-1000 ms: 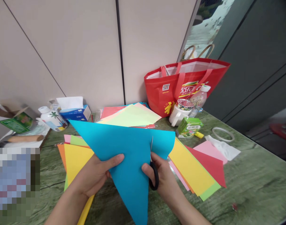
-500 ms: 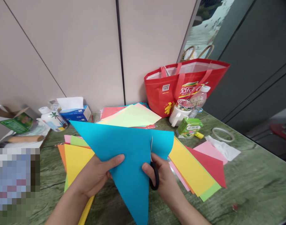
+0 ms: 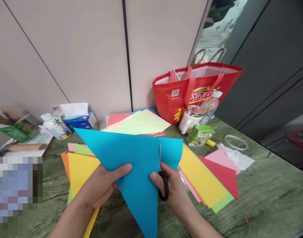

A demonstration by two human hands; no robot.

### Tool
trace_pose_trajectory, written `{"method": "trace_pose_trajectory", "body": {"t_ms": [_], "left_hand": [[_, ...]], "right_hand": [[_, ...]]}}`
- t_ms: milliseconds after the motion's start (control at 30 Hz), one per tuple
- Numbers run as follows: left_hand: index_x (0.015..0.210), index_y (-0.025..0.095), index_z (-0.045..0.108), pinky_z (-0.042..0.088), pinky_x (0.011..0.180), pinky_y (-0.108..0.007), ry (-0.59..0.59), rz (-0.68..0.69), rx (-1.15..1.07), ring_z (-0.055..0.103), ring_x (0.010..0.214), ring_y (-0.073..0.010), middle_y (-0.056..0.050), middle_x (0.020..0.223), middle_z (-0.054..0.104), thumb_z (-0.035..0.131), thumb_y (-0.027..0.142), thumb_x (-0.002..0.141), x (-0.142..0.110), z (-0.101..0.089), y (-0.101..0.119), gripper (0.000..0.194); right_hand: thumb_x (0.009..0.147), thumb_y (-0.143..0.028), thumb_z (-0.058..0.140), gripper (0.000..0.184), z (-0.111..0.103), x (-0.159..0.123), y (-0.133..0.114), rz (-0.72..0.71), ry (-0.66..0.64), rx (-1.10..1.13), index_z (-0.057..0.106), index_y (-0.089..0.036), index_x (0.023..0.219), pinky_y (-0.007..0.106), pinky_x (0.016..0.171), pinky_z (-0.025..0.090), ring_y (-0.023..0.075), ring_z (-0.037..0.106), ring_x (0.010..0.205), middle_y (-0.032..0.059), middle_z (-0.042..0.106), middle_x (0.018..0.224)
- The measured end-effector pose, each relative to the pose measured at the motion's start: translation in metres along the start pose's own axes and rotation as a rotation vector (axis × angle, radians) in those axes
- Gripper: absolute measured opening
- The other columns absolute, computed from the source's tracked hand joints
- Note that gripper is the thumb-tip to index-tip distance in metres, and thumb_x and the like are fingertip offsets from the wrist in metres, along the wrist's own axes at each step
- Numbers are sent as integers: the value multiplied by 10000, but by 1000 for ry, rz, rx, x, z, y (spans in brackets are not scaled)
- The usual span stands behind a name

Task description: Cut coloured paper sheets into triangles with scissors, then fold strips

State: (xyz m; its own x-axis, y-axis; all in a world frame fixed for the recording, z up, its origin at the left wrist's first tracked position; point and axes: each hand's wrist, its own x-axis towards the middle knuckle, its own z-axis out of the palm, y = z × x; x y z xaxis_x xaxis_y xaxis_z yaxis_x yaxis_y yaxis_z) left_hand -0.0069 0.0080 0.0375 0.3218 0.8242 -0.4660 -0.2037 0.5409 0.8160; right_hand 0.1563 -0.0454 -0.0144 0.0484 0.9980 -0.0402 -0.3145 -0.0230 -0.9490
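The left hand [image 3: 104, 180] grips a bright blue, roughly triangular paper sheet [image 3: 131, 148], thumb on top, fingers beneath. The right hand [image 3: 173, 185] is closed around metal scissors with black handles [image 3: 167, 189]; one blade shows against the sheet. The blade opening cannot be determined. The sheet is held over a green wood-grain tabletop [image 3: 270, 198]. Its far edge runs nearly straight; its right section curves past the scissors; its near corner meets the frame limit. Right of the sheet lies a fanned stack of yellow, green, orange and pink paper strips [image 3: 203, 175]. Farther right, wood-grain surface reaches the slanting table edge. Left of the sheet, yellow and orange paper pieces [image 3: 78, 165] extend under the left forearm.

Beyond the sheet, to the right, stand a red shopping bag with a pale lining [image 3: 166, 104], a white mug [image 3: 187, 123], a clear bottle with a white cap [image 3: 211, 104] and a green carton [image 3: 200, 134]. The bag's contents are mostly hidden. Beyond the sheet, to the left, a blue tissue box [image 3: 79, 123] holds a protruding white tissue.

The bag carries a QR code, Chinese characters and the letters "HUANL", partly obscured. The green carton bears Chinese characters.
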Motion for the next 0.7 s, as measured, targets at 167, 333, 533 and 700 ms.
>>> {"method": "trace_pose_trajectory", "body": {"t_ms": [167,333,533,700], "left_hand": [[1214,197,538,569,776,-436,-19,4,0,608,1019,-332,-117,1124,660,734,187,665,0,-1,-1,583],[1243,215,515,559,797,-438,-32,-2,3,607,1022,-328,-108,1138,653,728,201,673,1,-3,-2,608],[1236,199,524,555,801,-445,-43,-7,3,607,1018,-337,-122,1127,656,735,204,665,2,-4,-3,610],[1241,192,514,571,770,-438,-28,-23,10,627,983,-328,-115,1096,673,726,185,675,1,0,-2,605]], "right_hand": [[701,-470,666,319,1,-1,-1,9,18,-33,597,-172,790,305,617,497,211,619,713,72,711,832],[681,-505,664,339,0,0,1,5,45,-61,584,-179,725,302,578,474,200,590,653,52,684,747],[678,-500,675,346,0,0,0,-7,35,-52,608,-174,774,316,586,493,211,610,663,59,697,768],[656,-464,716,378,0,1,-4,-18,-35,70,611,-194,898,379,742,526,283,638,906,95,694,1026]]}}
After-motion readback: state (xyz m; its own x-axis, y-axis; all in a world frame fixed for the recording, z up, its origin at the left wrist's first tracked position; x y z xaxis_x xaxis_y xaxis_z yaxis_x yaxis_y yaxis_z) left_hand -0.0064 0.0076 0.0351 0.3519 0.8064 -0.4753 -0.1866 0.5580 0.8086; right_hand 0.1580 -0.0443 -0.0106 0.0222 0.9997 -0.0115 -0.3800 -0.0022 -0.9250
